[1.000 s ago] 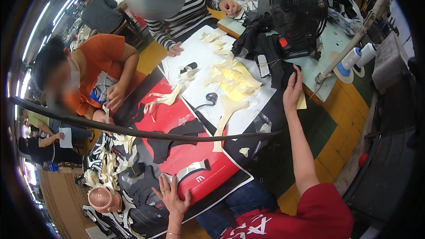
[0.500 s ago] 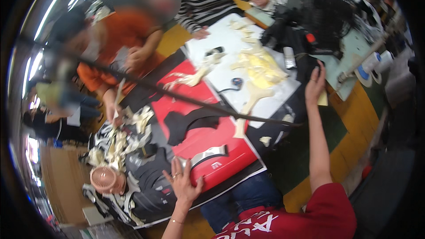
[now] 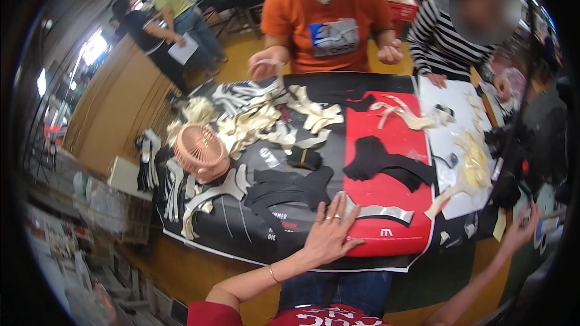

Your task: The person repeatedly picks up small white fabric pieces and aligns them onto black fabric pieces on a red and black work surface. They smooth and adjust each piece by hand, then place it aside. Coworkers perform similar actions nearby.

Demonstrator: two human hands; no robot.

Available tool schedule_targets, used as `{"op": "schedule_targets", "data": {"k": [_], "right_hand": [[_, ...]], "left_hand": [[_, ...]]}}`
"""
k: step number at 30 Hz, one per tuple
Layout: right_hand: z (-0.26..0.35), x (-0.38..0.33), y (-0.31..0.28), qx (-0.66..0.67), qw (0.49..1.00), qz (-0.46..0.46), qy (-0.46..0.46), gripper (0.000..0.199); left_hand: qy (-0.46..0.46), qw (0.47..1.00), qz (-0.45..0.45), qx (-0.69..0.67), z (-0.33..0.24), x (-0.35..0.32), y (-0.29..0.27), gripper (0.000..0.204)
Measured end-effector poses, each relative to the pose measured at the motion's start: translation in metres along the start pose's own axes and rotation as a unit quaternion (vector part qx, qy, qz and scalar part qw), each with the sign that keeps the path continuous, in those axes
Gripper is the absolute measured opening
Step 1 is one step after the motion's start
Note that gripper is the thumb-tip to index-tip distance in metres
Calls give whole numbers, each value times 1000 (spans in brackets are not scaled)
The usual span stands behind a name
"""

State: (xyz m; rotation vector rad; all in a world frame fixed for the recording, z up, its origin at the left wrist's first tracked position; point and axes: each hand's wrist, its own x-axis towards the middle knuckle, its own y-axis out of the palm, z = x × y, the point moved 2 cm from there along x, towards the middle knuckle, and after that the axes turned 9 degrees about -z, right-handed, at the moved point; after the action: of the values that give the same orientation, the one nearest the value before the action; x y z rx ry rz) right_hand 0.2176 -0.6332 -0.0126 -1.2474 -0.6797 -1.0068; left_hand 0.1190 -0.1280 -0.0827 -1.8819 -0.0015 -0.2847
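My left hand lies flat with fingers spread at the near side of the table. Its fingertips rest on the left end of a curved pale grey strip with a dark edge, on the red part of the table cover. A black curved fabric piece lies beyond the strip. Black cut pieces are left of my fingers. Out to the right, my right hand is raised past the table's corner with its fingers apart, near a blue and white spool. Nothing shows in it.
A pink fan stands at the left among heaped cream fabric pieces. Yellowish pieces lie on a white sheet. Across the table, a person in orange holds a pale strip; another wears stripes.
The view has swung to the left, so the table sits squarer. My left hand stays on the pale grey strip. My right hand is now beside the spool, away from the dark machine parts.
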Motion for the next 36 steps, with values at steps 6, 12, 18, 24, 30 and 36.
{"op": "schedule_targets", "data": {"k": [6,12,18,24,30,36], "right_hand": [[186,-45,-69,256,956,144,12,15],[301,-84,-38,301,851,404,-147,33],[315,-94,-16,269,811,480,-199,41],[311,-98,-4,248,811,496,-190,35],[319,-101,3,254,802,500,-205,21],[326,-100,3,254,791,490,-263,16]], "left_hand": [[-14,999,-16,-35,-18,-9,0,90],[-14,994,-2,-111,-22,-17,-2,91],[-9,993,32,-116,-23,-15,3,81],[12,997,30,-70,-24,-15,9,77],[-9,997,28,-69,-27,-16,13,81],[-11,999,23,-43,-29,-15,14,74]]}}
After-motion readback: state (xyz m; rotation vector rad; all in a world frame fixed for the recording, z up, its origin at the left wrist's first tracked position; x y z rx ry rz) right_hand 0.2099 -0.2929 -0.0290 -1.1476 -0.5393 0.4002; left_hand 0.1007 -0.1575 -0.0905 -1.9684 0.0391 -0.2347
